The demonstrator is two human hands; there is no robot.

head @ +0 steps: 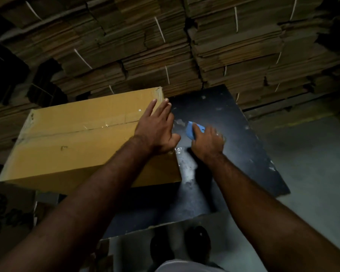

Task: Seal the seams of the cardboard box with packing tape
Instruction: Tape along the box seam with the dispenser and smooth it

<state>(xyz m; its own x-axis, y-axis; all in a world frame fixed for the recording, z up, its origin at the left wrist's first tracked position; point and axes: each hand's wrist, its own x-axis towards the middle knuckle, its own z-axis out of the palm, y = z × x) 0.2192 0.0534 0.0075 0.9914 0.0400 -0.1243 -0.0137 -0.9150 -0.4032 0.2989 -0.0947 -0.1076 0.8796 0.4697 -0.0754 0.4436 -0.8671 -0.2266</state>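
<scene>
Head view
Forearms: two bare forearms are seen reaching forward from the bottom corners of the frame, over a dark shoe (199, 240) planted on the floor below.
Left hand: the left hand (155, 127) is laid flat, palm down and fingers spread, on the right end of the cardboard box (77, 140); nothing is gripped, and the fingertips reach the box's far right corner.
Right hand: the right hand (208, 143) is closed around a blue tape dispenser (193, 130), held just beside the box's right end and above the table; the hand is blurred, and contact with the box cannot be told.
Cardboard box: the closed box is placed on the left part of a black table (243, 154), its flaps meeting in a centre seam that runs left to right.
Tape: a clear, glossy strip of packing tape (98, 126) is seen along that seam; how far it reaches under the left hand is hidden.
Table: the dark top is marked with pale scuffs and scraps of clear film near the box's right edge.
Background: bundles of flattened cardboard (165, 46), bound with white straps, are stacked high behind the table.
Floor: grey floor (312, 173) is visible to the right.
</scene>
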